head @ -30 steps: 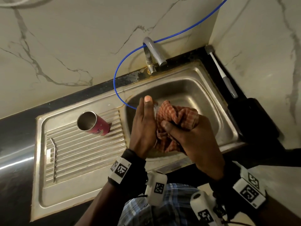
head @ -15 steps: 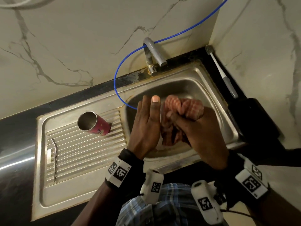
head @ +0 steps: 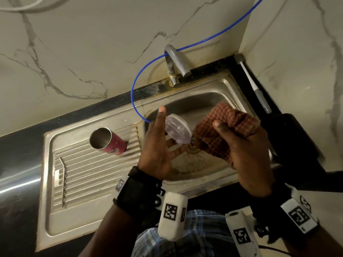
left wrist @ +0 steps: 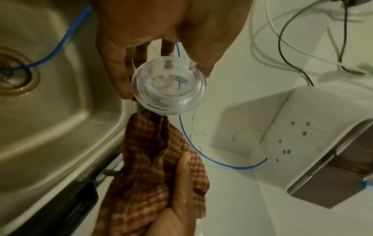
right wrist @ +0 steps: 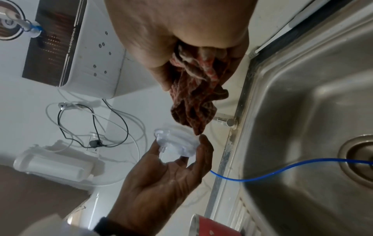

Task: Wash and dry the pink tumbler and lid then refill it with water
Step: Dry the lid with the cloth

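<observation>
Over the sink basin (head: pixel 196 101) my left hand (head: pixel 159 143) pinches the clear plastic lid (head: pixel 178 129) between thumb and fingertips. The left wrist view shows that lid (left wrist: pixel 169 86) face-on, held at its rim. Just to its right my right hand (head: pixel 241 138) grips a bunched red checked cloth (head: pixel 219 132), a little apart from the lid; the right wrist view shows the cloth (right wrist: pixel 193 95) hanging from that fist above the lid (right wrist: pixel 175 142). The pink tumbler (head: pixel 107 143) lies on its side on the ribbed drainboard (head: pixel 89 175), mouth toward the left, untouched.
A grey tap (head: pixel 176 62) stands behind the basin and a blue hose (head: pixel 135 86) loops down into the drain (left wrist: pixel 12 75). A thin metal straw (head: pixel 64 180) lies on the drainboard's left. A brush (head: pixel 252 80) leans in the right corner. A water purifier (right wrist: pixel 66 44) hangs on the wall.
The hands have parted: the right hand drew the cloth off to the right, and the lid, wrapped in cloth before, now shows bare in the left hand's fingertips.
</observation>
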`<state>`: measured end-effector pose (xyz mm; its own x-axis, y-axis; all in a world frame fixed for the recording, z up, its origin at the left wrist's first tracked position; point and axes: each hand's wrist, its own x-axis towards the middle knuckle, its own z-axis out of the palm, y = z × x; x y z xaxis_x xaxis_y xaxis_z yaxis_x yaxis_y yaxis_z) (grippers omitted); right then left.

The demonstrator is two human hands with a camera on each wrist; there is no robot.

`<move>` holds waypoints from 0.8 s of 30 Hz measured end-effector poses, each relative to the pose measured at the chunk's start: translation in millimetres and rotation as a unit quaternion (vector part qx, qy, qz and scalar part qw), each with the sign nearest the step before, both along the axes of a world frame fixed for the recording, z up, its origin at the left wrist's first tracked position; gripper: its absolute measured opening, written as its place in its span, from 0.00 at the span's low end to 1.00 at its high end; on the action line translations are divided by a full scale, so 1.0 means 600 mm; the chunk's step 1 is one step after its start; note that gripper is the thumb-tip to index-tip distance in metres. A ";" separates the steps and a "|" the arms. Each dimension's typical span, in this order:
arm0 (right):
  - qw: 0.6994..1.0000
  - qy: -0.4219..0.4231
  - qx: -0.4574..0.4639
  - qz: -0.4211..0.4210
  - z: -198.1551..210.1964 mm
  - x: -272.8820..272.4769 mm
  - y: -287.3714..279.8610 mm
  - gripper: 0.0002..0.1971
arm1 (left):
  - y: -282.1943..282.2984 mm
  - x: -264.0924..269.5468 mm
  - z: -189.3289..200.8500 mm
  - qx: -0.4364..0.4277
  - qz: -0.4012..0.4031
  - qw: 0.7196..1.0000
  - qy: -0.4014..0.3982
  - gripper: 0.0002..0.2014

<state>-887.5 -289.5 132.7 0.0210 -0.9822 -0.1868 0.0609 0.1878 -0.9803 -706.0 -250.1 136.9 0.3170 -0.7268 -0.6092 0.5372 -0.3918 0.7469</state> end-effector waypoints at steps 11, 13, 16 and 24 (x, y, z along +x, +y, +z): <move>0.988 0.105 -0.099 0.050 0.003 -0.002 0.003 0.03 | 0.012 -0.020 0.019 -0.019 -0.045 0.999 -0.015 0.24; 0.979 0.151 -0.125 0.060 0.006 0.001 0.000 0.04 | 0.016 -0.026 0.023 -0.030 -0.077 0.996 -0.015 0.24; 0.971 0.157 -0.152 0.092 0.017 0.013 -0.003 0.05 | 0.019 -0.038 0.019 -0.035 -0.109 0.993 -0.021 0.26; 0.960 0.133 -0.162 0.187 0.019 0.033 0.025 0.05 | -0.001 -0.041 0.009 -0.047 -0.006 0.999 -0.012 0.24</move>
